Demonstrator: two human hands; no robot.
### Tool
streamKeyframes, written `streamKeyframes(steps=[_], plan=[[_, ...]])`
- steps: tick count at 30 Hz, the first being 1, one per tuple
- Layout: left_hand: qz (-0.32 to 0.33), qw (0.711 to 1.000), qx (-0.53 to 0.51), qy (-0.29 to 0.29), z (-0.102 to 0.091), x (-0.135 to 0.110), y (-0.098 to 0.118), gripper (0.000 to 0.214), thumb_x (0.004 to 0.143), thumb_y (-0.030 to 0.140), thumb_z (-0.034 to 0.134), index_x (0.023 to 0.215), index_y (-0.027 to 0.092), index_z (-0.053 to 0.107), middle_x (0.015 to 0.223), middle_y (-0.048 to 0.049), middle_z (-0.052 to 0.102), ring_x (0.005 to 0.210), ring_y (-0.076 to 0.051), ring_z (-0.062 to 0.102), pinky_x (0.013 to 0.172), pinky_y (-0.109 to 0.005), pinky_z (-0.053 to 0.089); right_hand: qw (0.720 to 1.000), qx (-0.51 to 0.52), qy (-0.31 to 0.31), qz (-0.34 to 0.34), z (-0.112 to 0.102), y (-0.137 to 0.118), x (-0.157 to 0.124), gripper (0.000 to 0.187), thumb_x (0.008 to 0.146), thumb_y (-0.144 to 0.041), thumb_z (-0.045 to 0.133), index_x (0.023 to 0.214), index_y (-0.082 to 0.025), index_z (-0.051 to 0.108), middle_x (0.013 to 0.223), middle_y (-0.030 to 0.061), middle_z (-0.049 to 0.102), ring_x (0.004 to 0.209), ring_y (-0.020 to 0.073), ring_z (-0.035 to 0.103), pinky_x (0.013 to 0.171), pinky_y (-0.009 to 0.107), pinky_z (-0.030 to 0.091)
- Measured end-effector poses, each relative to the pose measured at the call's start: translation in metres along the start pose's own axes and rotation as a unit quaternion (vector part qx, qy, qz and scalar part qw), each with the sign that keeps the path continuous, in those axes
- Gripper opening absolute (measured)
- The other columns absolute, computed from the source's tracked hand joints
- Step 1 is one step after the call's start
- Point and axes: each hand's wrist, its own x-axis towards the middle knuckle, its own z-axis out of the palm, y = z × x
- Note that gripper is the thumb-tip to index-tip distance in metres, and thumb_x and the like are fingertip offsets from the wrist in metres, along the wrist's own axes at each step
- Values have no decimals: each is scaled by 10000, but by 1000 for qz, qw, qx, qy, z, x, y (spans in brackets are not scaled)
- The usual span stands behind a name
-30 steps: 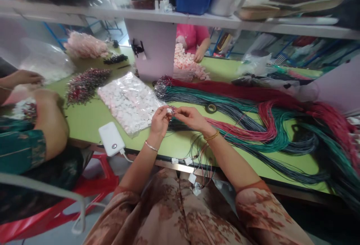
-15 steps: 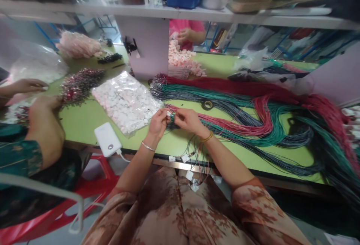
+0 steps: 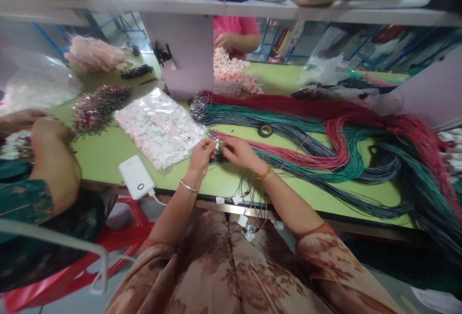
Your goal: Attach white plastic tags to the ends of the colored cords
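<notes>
Nearest to me, white connectors (image 3: 242,220) on thin leads hung at the edge of the counter (image 3: 216,179), on the near right of the clear bag of white parts (image 3: 160,129), my landmark throughout. A white power bank (image 3: 137,177) lay on the bag's near left side.

My hands worked just off the bag's right corner, a narrow gap between their fingertips. The left hand (image 3: 202,155) was pinched on a small white piece (image 3: 217,144), its details too small to tell; the right hand (image 3: 240,153) was curled before it, and whether it gripped a wire I could not tell. A second earlier, silver and crimson ends had shown between my fingertips and my right fingers had been straighter; now the tips of the pink wire bundle (image 3: 274,149) lay just beyond them. I judged that the handling had shifted from those ends to the small piece, and was unfinished.

To the bag's right lay a roll of black tape (image 3: 265,131); to its left, a pile of silver-tipped leads (image 3: 101,109). Beyond the bag and to its right, a co-worker's hand (image 3: 225,41), lower a second before, was raised above pale pink parts (image 3: 234,71).
</notes>
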Motion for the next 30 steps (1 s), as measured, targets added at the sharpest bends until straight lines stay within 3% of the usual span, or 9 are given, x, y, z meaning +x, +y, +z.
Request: streamKeyframes(steps=[4, 9, 14, 17, 24, 30], plan=[[9, 1000, 28, 0, -3, -1, -1, 308, 626, 382, 791, 716, 145, 615, 515, 38, 536, 445, -46, 441, 443, -179, 313, 1000, 10, -9, 16, 3, -1, -1, 165, 819, -207, 493, 661, -165, 514, 610, 7, 537, 553, 111, 397, 567, 244, 265], [-81, 992, 92, -8, -20, -2, 3, 207, 600, 286, 742, 650, 144, 600, 456, 37, 506, 381, -51, 410, 386, -183, 247, 994, 64, -70, 52, -3, 18, 5, 268, 904, -305, 434, 738, -154, 581, 662, 8, 585, 588, 115, 442, 587, 234, 299], [-97, 987, 125, -4, -28, -1, 7, 140, 600, 243, 694, 644, 142, 608, 464, 25, 518, 385, -54, 414, 383, -182, 253, 990, -69, -67, 106, 5, 42, 9, 101, 811, -237, 555, 781, -162, 617, 807, 51, 636, 695, 149, 484, 624, 248, 299], [-97, 988, 122, -13, -26, -2, 7, 151, 620, 257, 703, 660, 141, 613, 485, 21, 527, 398, -53, 415, 390, -181, 260, 989, -79, -56, 109, 10, 46, 6, 126, 827, -218, 508, 755, -171, 600, 797, 52, 626, 697, 153, 481, 624, 252, 297], [-53, 997, -11, -55, -17, -5, 7, 201, 653, 267, 752, 771, 133, 661, 724, -20, 640, 560, -54, 508, 532, -182, 404, 992, 55, 18, 110, -5, 36, 6, 179, 860, -303, 472, 768, -173, 554, 651, -4, 539, 608, 130, 429, 613, 247, 327], [-53, 995, -70, -57, -16, -4, 1, 212, 662, 242, 760, 807, 150, 634, 734, -2, 627, 603, -64, 524, 578, -188, 424, 977, 199, 3, 76, -1, 8, 24, 197, 813, -348, 542, 790, -160, 595, 671, -19, 551, 599, 103, 426, 588, 225, 338]])
